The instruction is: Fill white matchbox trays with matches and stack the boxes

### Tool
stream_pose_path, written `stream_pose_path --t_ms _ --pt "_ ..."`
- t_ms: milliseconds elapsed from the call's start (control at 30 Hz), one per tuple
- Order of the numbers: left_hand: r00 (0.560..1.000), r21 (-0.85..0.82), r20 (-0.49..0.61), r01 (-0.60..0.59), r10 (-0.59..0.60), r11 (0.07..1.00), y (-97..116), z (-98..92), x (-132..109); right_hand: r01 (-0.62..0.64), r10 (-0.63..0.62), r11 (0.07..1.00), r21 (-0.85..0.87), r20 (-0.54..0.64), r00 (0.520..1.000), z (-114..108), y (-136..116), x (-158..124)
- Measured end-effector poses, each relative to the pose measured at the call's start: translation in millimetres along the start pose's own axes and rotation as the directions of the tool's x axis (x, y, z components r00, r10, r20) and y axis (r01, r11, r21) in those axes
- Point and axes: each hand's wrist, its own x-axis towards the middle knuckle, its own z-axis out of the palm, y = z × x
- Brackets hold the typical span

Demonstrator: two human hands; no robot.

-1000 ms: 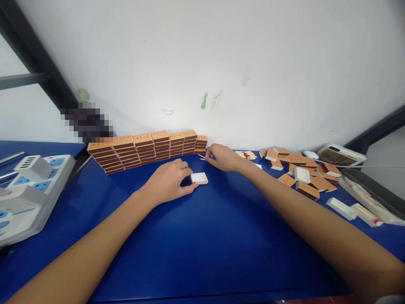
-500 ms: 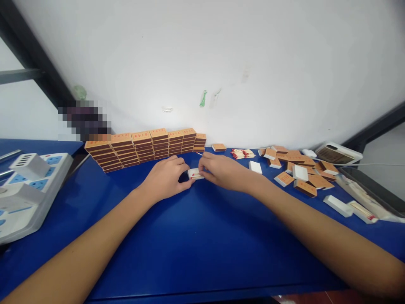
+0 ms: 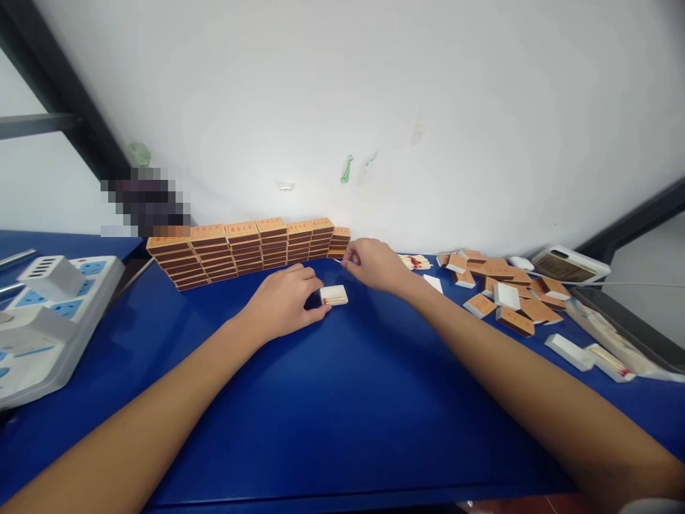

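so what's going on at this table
A person's left hand holds one end of a small white tray with a few matches in it, on a blue table. The right hand is by the end of the stacked matchboxes; whether its fingers hold anything is unclear. Loose matches lie beyond that hand, and other matchboxes are scattered at the right.

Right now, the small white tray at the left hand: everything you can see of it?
The white tray is a small, shallow, open-topped rectangle, apparently of card. It lies flat on the blue table, long side running roughly left to right. A few matches lie along its near side, red heads to the left; much of the floor shows bare. The left hand frames its left end, thumb seemingly touching the near corner; finger contact is unclear.
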Motion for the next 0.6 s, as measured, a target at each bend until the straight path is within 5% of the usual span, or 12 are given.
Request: stream_pose_path --t_ms 100,300,433,600 --pt "1.0 -0.008 0.003 0.008 -0.008 1.0 0 -0.5 0 -0.118 0.117 0.993 0.016 0.032 0.993 11 8 16" --pt "1.0 -0.004 0.001 0.005 -0.005 1.0 0 -0.3 0 -0.062 0.058 0.997 0.054 0.067 0.996 16 10 9" --pt "1.0 -0.011 -0.009 0.0 0.0 1.0 -1 -0.5 -1 -0.039 0.036 0.997 0.06 0.056 0.998 -4 21 -20" --pt "0.999 -0.037 -0.009 -0.037 0.037 0.999 4 -1.1 0 -0.256 0.256 0.967 0.002 0.004 0.967 -40 78 -53"
